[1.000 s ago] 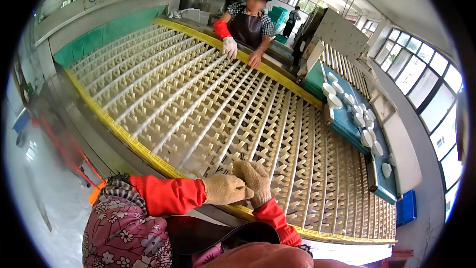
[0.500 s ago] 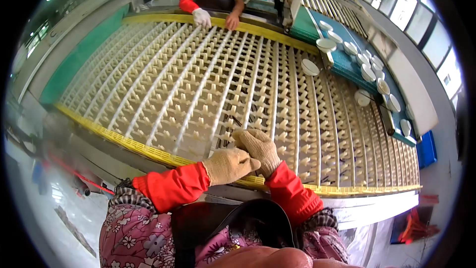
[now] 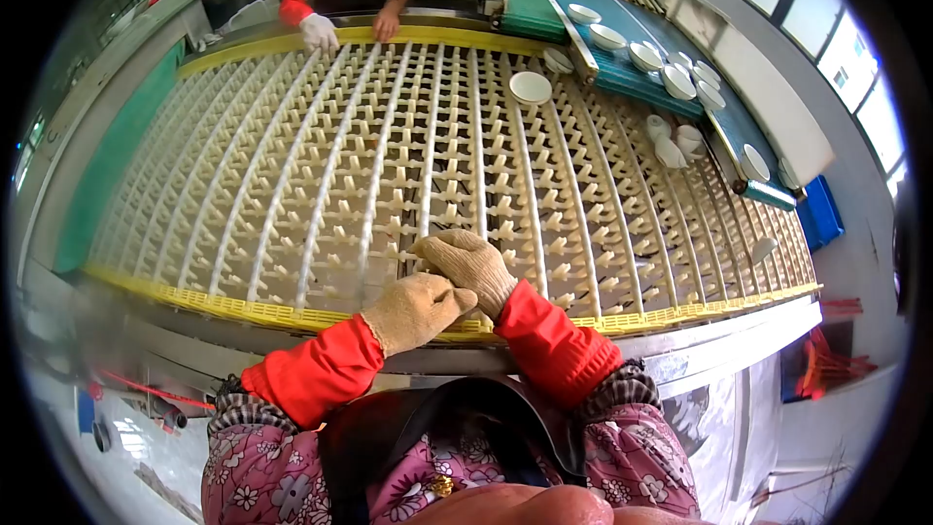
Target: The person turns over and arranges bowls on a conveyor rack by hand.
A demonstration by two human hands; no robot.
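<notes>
Left hand and right hand are covered by tan knit gloves, ribbed at the wrist. Bright red sleeve covers are worn above, edged with gathered checked cuffs. A pink top printed with pale flowers is worn under a smooth dark apron; a small gold-coloured detail is seen at the chest.

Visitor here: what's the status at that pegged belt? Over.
Left hand and right hand close together, near edge, nothing visibly held. White bowls on pegged belt, mostly right side. Co-worker's gloved hand at far edge, not obstructing.
</notes>
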